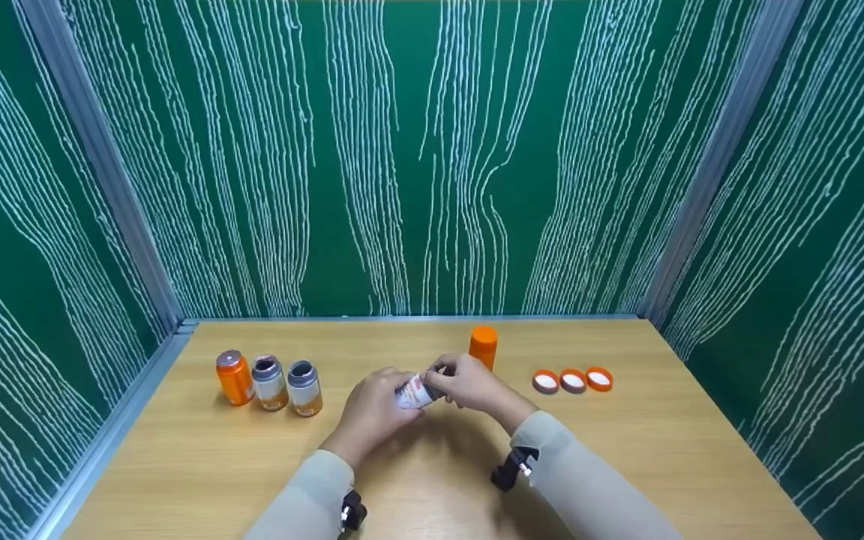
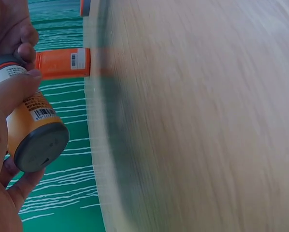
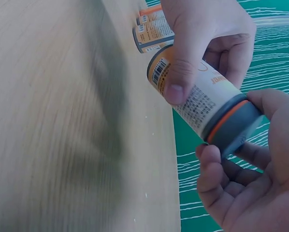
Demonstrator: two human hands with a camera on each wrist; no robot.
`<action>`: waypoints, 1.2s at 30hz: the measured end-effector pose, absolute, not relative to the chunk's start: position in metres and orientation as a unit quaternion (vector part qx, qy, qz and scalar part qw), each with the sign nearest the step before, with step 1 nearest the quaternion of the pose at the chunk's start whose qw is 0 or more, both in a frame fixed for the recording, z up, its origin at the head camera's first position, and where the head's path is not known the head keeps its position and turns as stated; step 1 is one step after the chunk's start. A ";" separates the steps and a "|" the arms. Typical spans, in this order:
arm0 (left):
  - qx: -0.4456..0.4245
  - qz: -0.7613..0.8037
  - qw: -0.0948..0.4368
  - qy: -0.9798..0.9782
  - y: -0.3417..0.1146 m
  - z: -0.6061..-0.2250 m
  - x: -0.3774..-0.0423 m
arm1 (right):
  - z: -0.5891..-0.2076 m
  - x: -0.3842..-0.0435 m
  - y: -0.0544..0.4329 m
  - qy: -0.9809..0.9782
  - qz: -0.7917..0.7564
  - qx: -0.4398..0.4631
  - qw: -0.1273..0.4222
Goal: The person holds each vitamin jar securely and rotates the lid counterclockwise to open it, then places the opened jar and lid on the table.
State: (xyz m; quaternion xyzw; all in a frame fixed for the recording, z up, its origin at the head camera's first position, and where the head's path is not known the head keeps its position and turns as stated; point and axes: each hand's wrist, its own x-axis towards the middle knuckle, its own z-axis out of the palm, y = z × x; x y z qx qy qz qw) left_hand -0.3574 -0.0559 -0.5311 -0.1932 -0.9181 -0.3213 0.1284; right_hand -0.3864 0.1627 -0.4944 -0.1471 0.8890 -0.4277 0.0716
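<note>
A white and orange bottle [image 1: 411,393] with a dark grey lid [image 3: 234,126] is held tilted above the table between both hands. My left hand [image 1: 376,409] grips its body, thumb laid along the label in the right wrist view. At the other end my right hand [image 1: 473,384] pinches the lid, fingers and thumb round its rim. An orange band shows between lid and body. The bottle's dark grey base [image 2: 42,146] faces the left wrist camera. Just behind the right hand stands an orange bottle [image 1: 483,343] with an orange lid, partly hidden by that hand.
On the table's left stand an orange bottle [image 1: 234,381] and two lidless bottles [image 1: 270,386] with grey rims. Three round lids [image 1: 572,381] lie in a row at the right, white insides up. Green walls with white lines [image 1: 417,150] enclose the wooden table [image 1: 627,450].
</note>
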 end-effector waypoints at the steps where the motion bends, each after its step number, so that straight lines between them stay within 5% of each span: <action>1: -0.195 -0.320 0.129 -0.918 -0.056 -0.531 -0.358 | -0.494 -0.387 0.164 0.888 -0.427 -0.157 0.072; 16: -0.174 -0.340 0.107 -0.918 -0.060 -0.533 -0.353 | -0.495 -0.386 0.173 0.872 -0.420 -0.234 0.094; 28: -0.165 -0.337 0.103 -0.921 -0.057 -0.533 -0.351 | -0.494 -0.385 0.166 0.883 -0.442 -0.113 0.107; 36: -0.161 -0.335 0.100 -0.923 -0.060 -0.530 -0.352 | -0.494 -0.386 0.160 0.892 -0.418 -0.108 0.136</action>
